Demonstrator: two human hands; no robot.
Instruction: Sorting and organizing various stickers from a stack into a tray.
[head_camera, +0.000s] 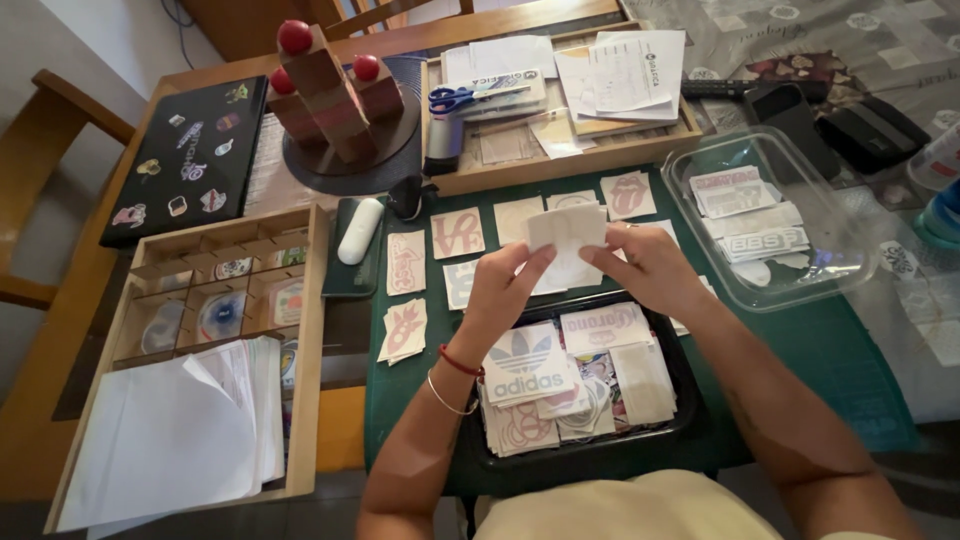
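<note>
Left hand (503, 285) and right hand (645, 265): both grips pinched shut on white sticker sheet (566, 238), held above green mat (850, 360). Black tray (690, 400) of stickers directly below. Clear tub (800, 290) just right, wooden organizer (310, 330) left; little open bench (60, 400) between.

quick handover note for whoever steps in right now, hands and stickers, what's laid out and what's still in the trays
Left hand and right hand together hold one white paper-backed sticker sheet above the green cutting mat.
Done: several stickers lie in rows on the mat, such as the red-and-white square sticker.
Left: a pile remains in the black rectangular tray under the hands, and more sit in the clear plastic container on the right.
</note>
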